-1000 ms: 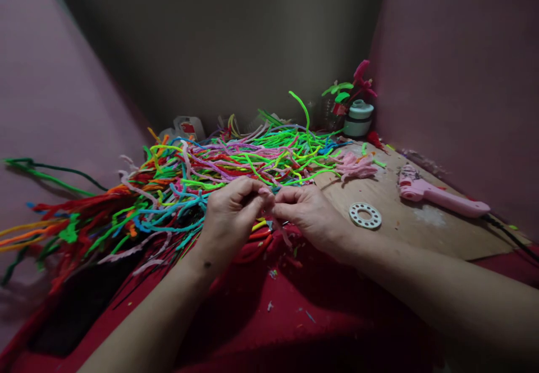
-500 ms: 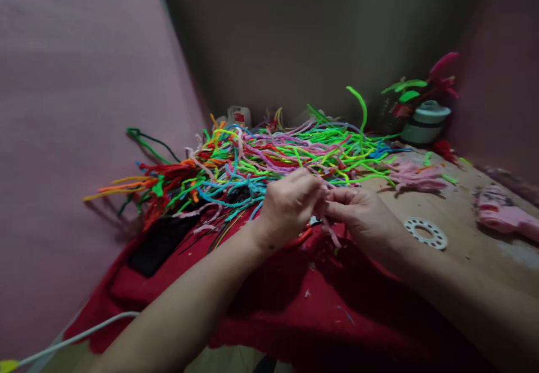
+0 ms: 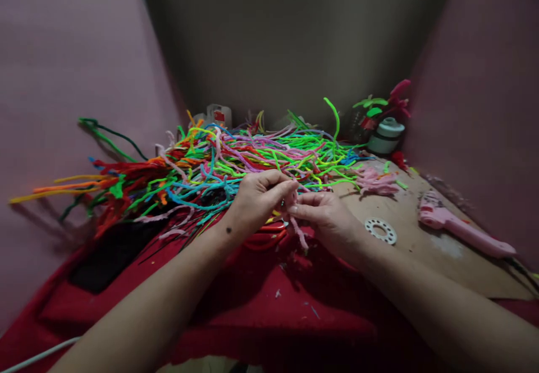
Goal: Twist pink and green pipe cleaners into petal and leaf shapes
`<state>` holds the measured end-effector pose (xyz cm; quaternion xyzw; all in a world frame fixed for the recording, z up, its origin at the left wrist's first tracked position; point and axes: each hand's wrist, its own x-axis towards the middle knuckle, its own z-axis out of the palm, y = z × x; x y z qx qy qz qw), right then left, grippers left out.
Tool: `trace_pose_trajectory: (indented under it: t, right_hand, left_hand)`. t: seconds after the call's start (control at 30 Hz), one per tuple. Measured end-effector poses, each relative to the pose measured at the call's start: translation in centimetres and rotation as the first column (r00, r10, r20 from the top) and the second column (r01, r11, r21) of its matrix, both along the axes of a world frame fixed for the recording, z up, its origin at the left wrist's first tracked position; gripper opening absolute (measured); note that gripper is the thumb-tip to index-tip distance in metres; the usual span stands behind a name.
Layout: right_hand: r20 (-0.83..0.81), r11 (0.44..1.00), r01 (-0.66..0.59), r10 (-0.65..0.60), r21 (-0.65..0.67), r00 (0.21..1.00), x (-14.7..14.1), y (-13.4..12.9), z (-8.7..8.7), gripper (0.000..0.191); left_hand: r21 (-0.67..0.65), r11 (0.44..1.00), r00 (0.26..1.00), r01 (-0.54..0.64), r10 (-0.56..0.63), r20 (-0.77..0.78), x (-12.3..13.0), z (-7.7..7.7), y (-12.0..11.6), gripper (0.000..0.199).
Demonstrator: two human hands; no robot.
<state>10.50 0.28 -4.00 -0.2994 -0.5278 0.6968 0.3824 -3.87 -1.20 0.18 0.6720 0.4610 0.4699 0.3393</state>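
My left hand [image 3: 261, 196] and my right hand [image 3: 322, 215] meet in the middle of the view, their fingers closed in pinches on a pink fuzzy stem [image 3: 299, 234]. One end of the stem hangs below the fingertips; the part between the fingers is mostly hidden. Behind both hands spreads a large pile of many-coloured fuzzy stems [image 3: 256, 154]. Red-orange handles [image 3: 269, 237] lie on the red cloth [image 3: 269, 300] just below my left hand.
A white ring with holes [image 3: 380, 231] and a pink glue gun [image 3: 463, 227] lie on the brown board [image 3: 415, 215] at right. A lidded jar [image 3: 386, 136] stands behind. At left is a dark flat object [image 3: 109, 258].
The view has shifted, so the pile and board sit further left and more of the glue gun shows. My left hand has turned, with its thumb now visible at the stem.
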Motion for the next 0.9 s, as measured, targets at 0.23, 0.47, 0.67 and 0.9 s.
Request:
trace_pose_trajectory:
  t: [0.23, 0.47, 0.67, 0.9]
  right_hand:
    - [0.020, 1.000, 0.005, -0.006, 0.012, 1.000, 0.0, -0.1, 0.3, 0.010]
    - [-0.030, 0.999, 0.040, -0.040, -0.001, 0.999, 0.0, -0.3, 0.6, 0.020]
    - [-0.027, 0.988, 0.150, -0.149, 0.047, 0.989, 0.0, -0.2, 0.6, 0.020]
    - [0.132, 0.952, 0.171, -0.209, 0.253, 0.969, 0.1, -0.7, 0.8, 0.021]
  left_hand:
    - [-0.224, 0.972, 0.996, 0.063, -0.049, 0.068, -0.3, 0.7, 0.2, 0.019]
    - [-0.221, 0.974, 0.999, 0.047, -0.045, 0.015, -0.4, 0.8, 0.2, 0.018]
    - [-0.206, 0.978, 0.996, -0.024, 0.040, 0.075, 0.1, -0.2, 0.4, 0.019]
    - [-0.197, 0.980, 0.995, 0.030, -0.010, 0.102, 0.1, -0.8, 0.7, 0.013]
